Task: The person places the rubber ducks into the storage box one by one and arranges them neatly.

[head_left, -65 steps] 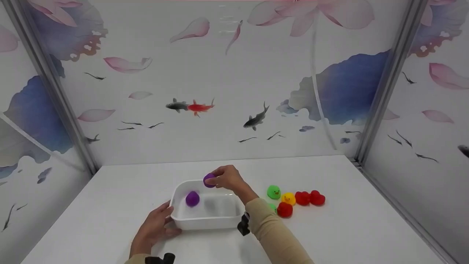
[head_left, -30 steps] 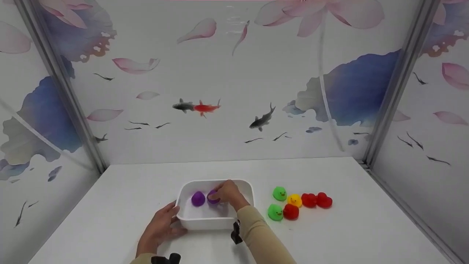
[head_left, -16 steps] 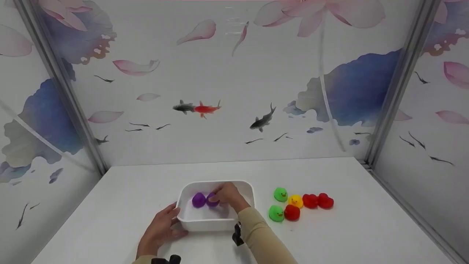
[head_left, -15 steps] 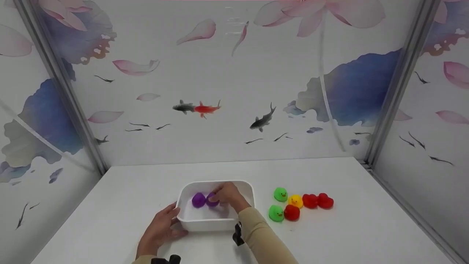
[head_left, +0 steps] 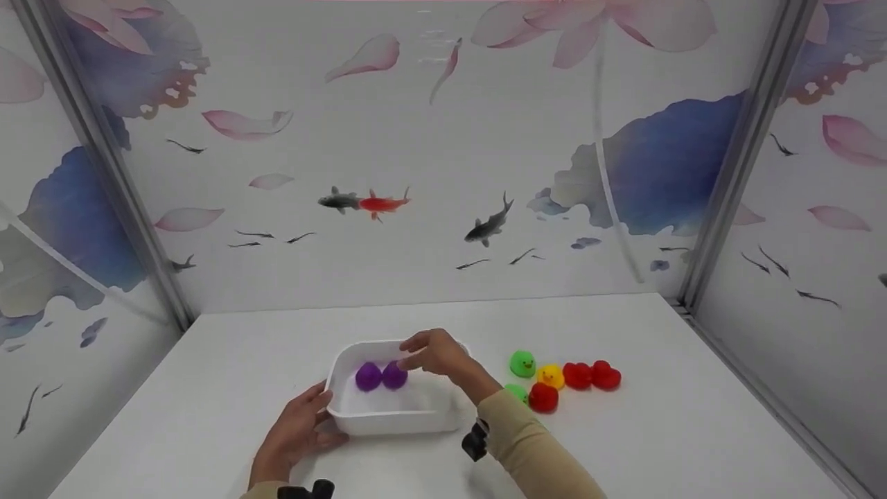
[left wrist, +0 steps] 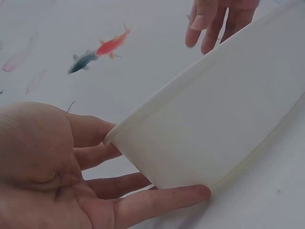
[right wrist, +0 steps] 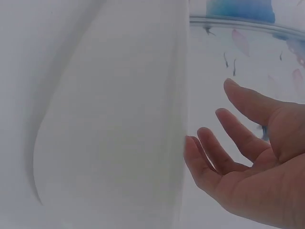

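Inside a white plastic tub [head_left: 395, 423], two rounded purple toys, one on the left [head_left: 368, 377] and one on the right [head_left: 396, 376], sit side by side. My left hand [head_left: 294, 426] steadies the tub's left end; in the left wrist view its thumb lies along the front wall [left wrist: 205, 124] and the other fingers reach round the corner. Over the tub's right half is my right hand [head_left: 440, 357], fingers spread, holding nothing; one fingertip overlaps the right purple toy in the head view. The right wrist view shows that hand [right wrist: 257, 157] loosely bent beyond the tub's rim.
Right of the tub stand small toy ducks: a green one [head_left: 522, 364] at the back, a yellow one [head_left: 551, 377], and another green one [head_left: 516, 394] partly behind my sleeve. Several red toys [head_left: 544, 398] are beside them. Patterned panels [head_left: 416, 138] enclose the white table [head_left: 665, 430].
My right hand carried the second purple toy down into the tub, set it against the first, then let go and rose with fingers opened. The left hand stayed at the tub's end.
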A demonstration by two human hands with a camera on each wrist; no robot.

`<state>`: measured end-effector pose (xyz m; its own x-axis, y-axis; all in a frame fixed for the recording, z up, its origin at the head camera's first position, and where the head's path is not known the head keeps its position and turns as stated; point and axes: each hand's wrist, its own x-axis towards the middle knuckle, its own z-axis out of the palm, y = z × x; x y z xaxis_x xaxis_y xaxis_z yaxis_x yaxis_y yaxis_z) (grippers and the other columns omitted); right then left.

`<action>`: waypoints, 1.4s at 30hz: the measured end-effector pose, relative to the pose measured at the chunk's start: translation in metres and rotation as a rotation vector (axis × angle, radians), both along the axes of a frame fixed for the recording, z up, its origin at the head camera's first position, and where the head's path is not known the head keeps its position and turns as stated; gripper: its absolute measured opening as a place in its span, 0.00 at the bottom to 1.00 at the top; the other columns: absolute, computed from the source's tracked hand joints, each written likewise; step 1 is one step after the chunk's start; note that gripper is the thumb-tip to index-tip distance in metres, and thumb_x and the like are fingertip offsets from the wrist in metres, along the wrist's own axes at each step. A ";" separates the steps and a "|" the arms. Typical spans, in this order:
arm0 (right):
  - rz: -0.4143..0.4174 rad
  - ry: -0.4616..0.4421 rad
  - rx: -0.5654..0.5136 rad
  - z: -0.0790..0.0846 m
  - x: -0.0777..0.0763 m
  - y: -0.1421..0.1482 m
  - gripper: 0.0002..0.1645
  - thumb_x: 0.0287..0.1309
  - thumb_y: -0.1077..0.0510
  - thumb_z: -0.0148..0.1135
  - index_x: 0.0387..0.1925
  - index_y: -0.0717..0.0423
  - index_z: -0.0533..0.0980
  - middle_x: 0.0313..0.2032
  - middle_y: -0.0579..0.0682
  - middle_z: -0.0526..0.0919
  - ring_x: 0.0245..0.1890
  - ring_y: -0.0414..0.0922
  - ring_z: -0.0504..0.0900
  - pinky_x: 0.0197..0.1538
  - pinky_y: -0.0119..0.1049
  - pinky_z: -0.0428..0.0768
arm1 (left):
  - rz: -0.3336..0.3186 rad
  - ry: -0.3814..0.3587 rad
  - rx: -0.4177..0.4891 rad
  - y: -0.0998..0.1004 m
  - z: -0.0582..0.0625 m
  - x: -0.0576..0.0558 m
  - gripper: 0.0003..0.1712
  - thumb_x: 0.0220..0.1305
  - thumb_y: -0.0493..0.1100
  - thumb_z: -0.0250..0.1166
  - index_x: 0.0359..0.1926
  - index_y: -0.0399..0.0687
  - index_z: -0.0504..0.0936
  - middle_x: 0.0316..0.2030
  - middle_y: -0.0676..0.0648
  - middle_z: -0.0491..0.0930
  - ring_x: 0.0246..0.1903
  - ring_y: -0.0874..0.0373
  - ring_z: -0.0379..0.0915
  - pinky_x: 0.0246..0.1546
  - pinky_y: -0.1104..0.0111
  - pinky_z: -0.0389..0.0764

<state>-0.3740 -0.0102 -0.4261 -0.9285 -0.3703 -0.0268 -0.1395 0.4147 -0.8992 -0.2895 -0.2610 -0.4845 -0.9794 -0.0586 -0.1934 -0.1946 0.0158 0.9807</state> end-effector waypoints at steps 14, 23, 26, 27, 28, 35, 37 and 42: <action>0.065 0.091 -0.018 0.029 0.037 0.078 0.20 0.60 0.54 0.71 0.54 0.50 0.82 0.56 0.52 0.84 0.54 0.49 0.84 0.61 0.47 0.84 | -0.021 -0.034 0.042 0.000 0.002 -0.002 0.34 0.80 0.46 0.46 0.79 0.40 0.48 0.76 0.28 0.50 0.74 0.26 0.46 0.54 0.43 0.84; -0.065 0.128 -0.032 0.035 0.045 0.123 0.21 0.63 0.51 0.68 0.57 0.48 0.80 0.59 0.53 0.82 0.57 0.51 0.83 0.62 0.49 0.84 | -0.018 -0.033 0.037 0.000 0.004 -0.001 0.34 0.80 0.46 0.46 0.79 0.39 0.48 0.76 0.28 0.48 0.74 0.26 0.45 0.54 0.44 0.85; -0.122 0.121 -0.031 0.031 0.044 0.138 0.21 0.63 0.49 0.68 0.57 0.46 0.80 0.58 0.50 0.82 0.57 0.50 0.83 0.61 0.47 0.84 | -0.018 -0.028 0.038 0.001 0.003 -0.001 0.34 0.80 0.46 0.46 0.78 0.39 0.48 0.76 0.28 0.50 0.74 0.26 0.46 0.53 0.45 0.85; -0.140 0.113 -0.032 0.029 0.044 0.143 0.22 0.63 0.49 0.68 0.57 0.46 0.80 0.58 0.50 0.82 0.56 0.50 0.82 0.62 0.47 0.84 | -0.021 -0.026 0.040 0.002 0.002 -0.001 0.34 0.80 0.46 0.46 0.78 0.39 0.49 0.75 0.28 0.51 0.74 0.26 0.46 0.53 0.45 0.85; -0.156 0.105 -0.033 0.027 0.043 0.148 0.22 0.63 0.49 0.68 0.57 0.46 0.80 0.58 0.50 0.82 0.56 0.49 0.82 0.61 0.47 0.84 | -0.025 -0.023 0.043 0.002 0.001 -0.001 0.34 0.80 0.46 0.46 0.78 0.39 0.48 0.75 0.28 0.51 0.74 0.26 0.47 0.53 0.45 0.85; -0.205 0.083 -0.076 0.020 0.039 0.173 0.23 0.63 0.48 0.67 0.58 0.49 0.80 0.58 0.53 0.82 0.56 0.50 0.82 0.65 0.49 0.81 | -0.020 -0.013 0.042 0.005 -0.001 0.000 0.34 0.80 0.47 0.47 0.78 0.40 0.50 0.74 0.28 0.54 0.73 0.26 0.50 0.52 0.45 0.86; -0.208 0.074 -0.091 0.020 0.037 0.178 0.23 0.64 0.48 0.67 0.58 0.50 0.80 0.58 0.54 0.82 0.56 0.51 0.82 0.66 0.50 0.80 | -0.018 -0.015 0.034 0.004 0.000 0.000 0.34 0.80 0.47 0.46 0.78 0.40 0.50 0.75 0.28 0.54 0.73 0.26 0.51 0.52 0.45 0.86; -0.238 0.063 -0.085 0.018 0.032 0.195 0.23 0.65 0.48 0.66 0.59 0.50 0.79 0.59 0.55 0.81 0.56 0.52 0.82 0.66 0.50 0.80 | -0.007 -0.031 0.030 0.002 0.004 -0.001 0.34 0.80 0.48 0.46 0.79 0.40 0.49 0.75 0.28 0.51 0.73 0.26 0.49 0.53 0.45 0.85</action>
